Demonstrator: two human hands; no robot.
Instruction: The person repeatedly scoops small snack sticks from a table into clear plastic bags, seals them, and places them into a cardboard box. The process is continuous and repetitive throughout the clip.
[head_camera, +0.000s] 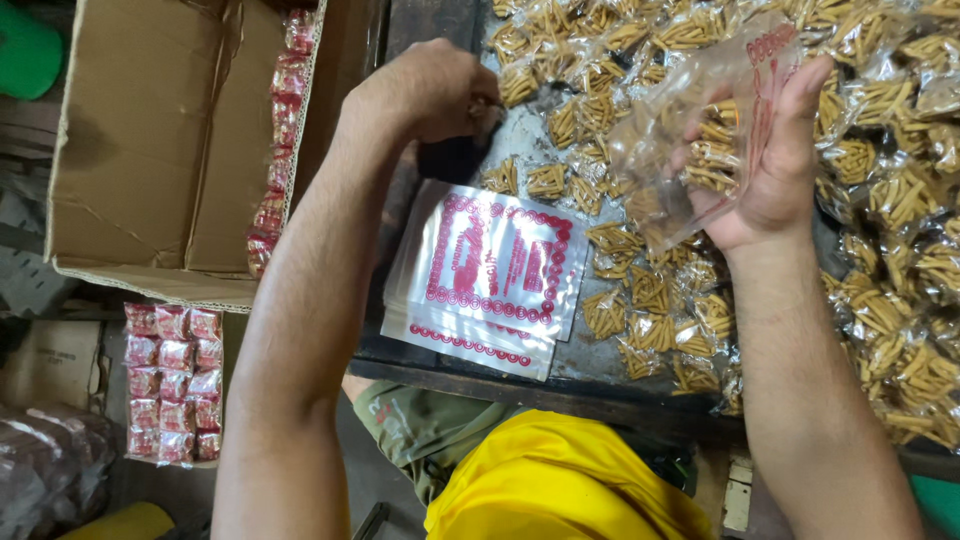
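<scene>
I am looking down past a yellow garment (560, 485) at the near edge of the dark worktop (590, 365), and both of my bare hands are working above it. Nearest, a stack of flat clear bags with red print (490, 275) is lying close to that near edge, its lower corner almost over the lip; in my judgement a brush from my left forearm could be sliding the slippery stack off onto the floor. Further in, my right hand (770, 165) is grasping an open clear bag with red print (700, 120), a few small packets of yellow sticks (715, 160) already inside it. The film is crumpling in my grip, so the mouth may be folding shut, and packets could be spilling back out. My left hand (430, 90) is clenched near the far side of the worktop; I cannot tell what it is pinching. The loose packets (900, 200) are heaping along the right and far edges, so counting may be going wrong. Off the left edge, a cardboard box (160, 150) is holding a row of red packs (280, 140)
</scene>
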